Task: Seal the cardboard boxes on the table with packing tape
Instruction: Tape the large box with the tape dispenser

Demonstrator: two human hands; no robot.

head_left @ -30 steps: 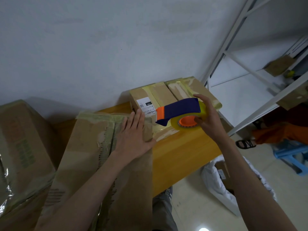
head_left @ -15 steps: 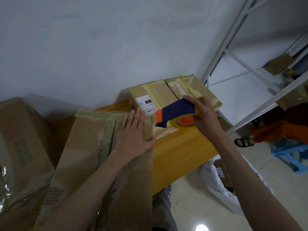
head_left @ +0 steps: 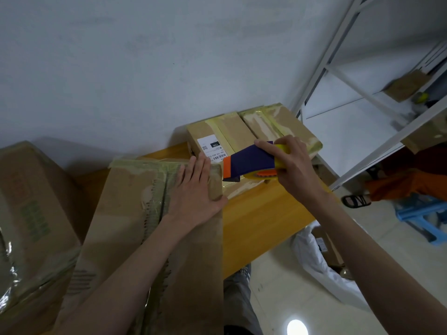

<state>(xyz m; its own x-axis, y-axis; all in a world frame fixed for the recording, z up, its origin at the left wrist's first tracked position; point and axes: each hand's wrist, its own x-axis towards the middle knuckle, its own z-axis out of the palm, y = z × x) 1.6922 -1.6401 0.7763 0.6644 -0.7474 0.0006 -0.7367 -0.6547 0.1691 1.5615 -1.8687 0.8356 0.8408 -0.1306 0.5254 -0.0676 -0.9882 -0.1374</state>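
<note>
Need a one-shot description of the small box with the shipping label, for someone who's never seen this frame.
Start at the wooden table against the grey wall. Two small taped cardboard boxes sit side by side at its far end, beyond the big box under the left hand. The labelled box is the left one of the pair, and the only one with a white printed label on top.

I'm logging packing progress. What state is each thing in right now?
Left hand: flat, pressing the big box.
Right hand: gripping the tape dispenser.
Tape dispenser: lifted, at the big box's far right corner.
Big box: flaps closed, old tape along the seam.
Labelled box: taped shut.
Rightmost box: taped shut.
</note>
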